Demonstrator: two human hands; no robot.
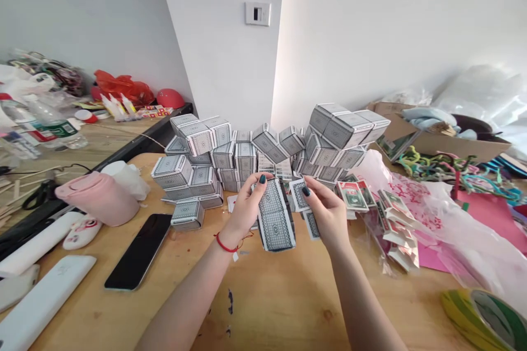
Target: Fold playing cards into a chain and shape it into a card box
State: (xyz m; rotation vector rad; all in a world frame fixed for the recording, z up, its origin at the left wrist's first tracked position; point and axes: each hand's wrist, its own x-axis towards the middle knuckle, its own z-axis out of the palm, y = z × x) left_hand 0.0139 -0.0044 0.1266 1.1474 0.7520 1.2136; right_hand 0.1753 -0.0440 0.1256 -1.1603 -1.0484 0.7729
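My left hand (247,203) grips a long block made of playing cards (275,219), its grey patterned backs facing me, thumb on the upper end. Just to the right, my right hand (328,209) pinches a playing card (298,194) between thumb and fingers, close to the block but apart from it. Another card (312,225) shows below that hand; whether it is held or lies on the table I cannot tell. Behind the hands stand stacked card blocks on the left (200,170) and on the right (337,137), with a lower row (246,159) between them.
A black phone (139,252), computer mouse (82,230) and pink cup (99,197) lie at left. Red-green card boxes (352,196), opened boxes (397,230), clear plastic (465,230) and a tape roll (486,315) are at right. A wall (230,66) rises behind the table.
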